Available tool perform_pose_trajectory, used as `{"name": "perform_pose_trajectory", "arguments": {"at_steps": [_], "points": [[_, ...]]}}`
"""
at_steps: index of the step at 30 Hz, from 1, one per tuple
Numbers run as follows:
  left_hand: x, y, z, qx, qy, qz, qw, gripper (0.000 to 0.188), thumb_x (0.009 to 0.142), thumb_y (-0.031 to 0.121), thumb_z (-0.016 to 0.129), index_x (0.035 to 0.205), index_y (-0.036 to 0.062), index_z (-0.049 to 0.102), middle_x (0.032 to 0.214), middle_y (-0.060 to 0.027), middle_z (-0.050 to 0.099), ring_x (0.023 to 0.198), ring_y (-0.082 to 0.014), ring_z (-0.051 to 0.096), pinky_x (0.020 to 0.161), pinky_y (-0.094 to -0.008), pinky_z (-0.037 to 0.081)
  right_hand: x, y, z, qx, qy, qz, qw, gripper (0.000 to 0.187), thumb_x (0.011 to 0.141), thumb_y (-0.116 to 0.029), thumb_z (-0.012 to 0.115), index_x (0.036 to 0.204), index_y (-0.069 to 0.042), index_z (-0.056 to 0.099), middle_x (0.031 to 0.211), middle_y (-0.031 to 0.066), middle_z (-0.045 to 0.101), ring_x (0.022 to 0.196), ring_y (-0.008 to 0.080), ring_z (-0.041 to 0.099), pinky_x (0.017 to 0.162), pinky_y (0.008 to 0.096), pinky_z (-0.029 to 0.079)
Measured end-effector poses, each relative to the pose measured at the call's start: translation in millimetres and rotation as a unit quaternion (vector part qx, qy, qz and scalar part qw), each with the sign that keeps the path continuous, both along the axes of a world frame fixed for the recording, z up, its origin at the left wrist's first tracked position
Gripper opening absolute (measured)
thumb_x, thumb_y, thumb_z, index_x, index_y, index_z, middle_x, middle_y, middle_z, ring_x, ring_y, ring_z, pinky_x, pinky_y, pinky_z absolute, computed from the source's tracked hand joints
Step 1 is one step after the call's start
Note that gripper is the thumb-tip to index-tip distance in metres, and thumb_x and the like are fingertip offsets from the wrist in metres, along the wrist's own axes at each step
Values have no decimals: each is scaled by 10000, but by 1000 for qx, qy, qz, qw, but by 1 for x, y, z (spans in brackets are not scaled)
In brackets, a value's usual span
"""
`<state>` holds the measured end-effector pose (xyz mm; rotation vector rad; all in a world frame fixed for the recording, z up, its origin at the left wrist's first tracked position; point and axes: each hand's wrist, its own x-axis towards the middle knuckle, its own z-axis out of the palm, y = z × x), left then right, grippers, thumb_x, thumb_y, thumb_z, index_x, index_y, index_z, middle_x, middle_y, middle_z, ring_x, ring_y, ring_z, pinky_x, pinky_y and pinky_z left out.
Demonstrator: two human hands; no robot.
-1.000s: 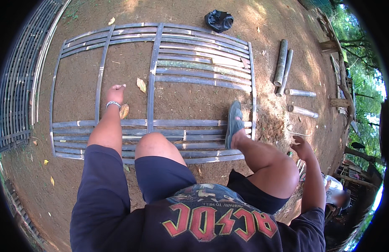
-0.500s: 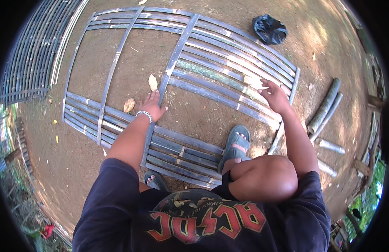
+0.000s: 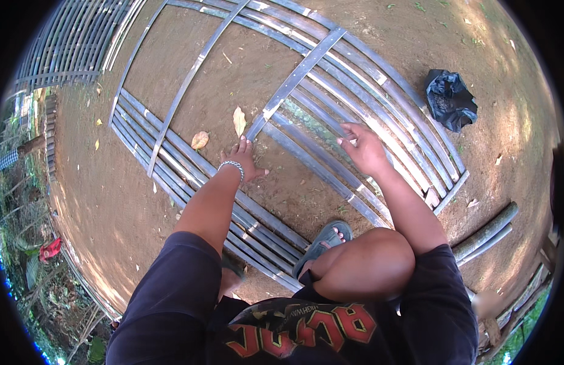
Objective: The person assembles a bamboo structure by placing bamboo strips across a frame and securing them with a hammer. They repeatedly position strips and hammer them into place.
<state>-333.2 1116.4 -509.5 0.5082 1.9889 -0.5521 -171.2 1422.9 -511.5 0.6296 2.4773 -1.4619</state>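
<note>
A large panel of dark bamboo slats [image 3: 351, 198] lies on bare earth, crossed by flat strips. My left hand [image 3: 241, 161], with a chain bracelet at its wrist, is spread with fingers extended at the near end of the middle cross strip [image 3: 300, 74]. Just beyond its fingertips lies a pale dry leaf [image 3: 239, 120]. My right hand [image 3: 365, 152] hovers at or just above the right-hand slats, beside a greenish, mottled slat [image 3: 309, 121]. Its fingers are bent but apart, and I see nothing held. Whether it touches a slat cannot be made out.
A black plastic bag [image 3: 450, 100] sits on the soil beyond the panel's right side. Cut poles [image 3: 486, 232] lie at the right. Another bamboo slat panel [image 3: 75, 39] is at the upper left. My sandalled foot [image 3: 326, 240] is by the near slats; a brown leaf [image 3: 200, 140] lies left.
The view has turned, so the panel appears rotated and the bag farther right. My right hand has moved left along the slats, toward the middle strip. My left hand stays near that strip.
</note>
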Motion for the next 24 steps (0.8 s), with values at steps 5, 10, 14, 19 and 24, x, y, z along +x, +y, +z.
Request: {"name": "perform_pose_trajectory", "arguments": {"at_steps": [5, 10, 14, 19, 24], "points": [[1, 14, -2, 9, 2, -19, 1000, 1160, 873, 710, 635, 1656, 40, 102, 1748, -123, 41, 1589, -316, 188, 1261, -596, 176, 21, 1, -5, -26, 14, 0, 1000, 412, 946, -235, 711, 1311, -54, 643, 1226, 191, 681, 1057, 323, 689, 898, 416, 556], [11, -52, -61, 207, 148, -26, 967, 899, 921, 539, 684, 1571, 7, 365, 1639, -222, 339, 1491, -387, 375, 1213, -485, 328, 150, 24, -25, 99, 17, -235, 967, 333, 924, -166, 734, 1229, -53, 662, 1025, 154, 664, 943, 292, 676, 855, 410, 556], [-7, -49, -79, 322, 243, 80, 911, 589, 947, 373, 706, 1350, -47, 616, 1442, -263, 571, 1342, -421, 532, 1143, -462, 406, 330, 19, -61, 316, -91, -463, 823, 427, 881, -161, 757, 1262, -44, 604, 1082, 155, 627, 968, 295, 637, 873, 436, 529], [-41, -10, -123, 421, 273, 6, 865, 520, 958, 314, 699, 1278, -92, 642, 1357, -291, 603, 1299, -427, 550, 1116, -474, 436, 505, -63, -118, 139, -195, -612, 754, 460, 900, -261, 758, 1246, -11, 586, 1046, 146, 619, 967, 249, 598, 872, 427, 510], [-49, -1, -105, 380, 265, 70, 884, 455, 953, 280, 714, 1240, -71, 684, 1301, -242, 659, 1219, -367, 622, 1047, -443, 482, 424, -87, -111, 4, -252, -659, 709, 469, 996, -343, 684, 1309, -22, 546, 1192, 152, 647, 1094, 246, 608, 1011, 399, 468]]}}
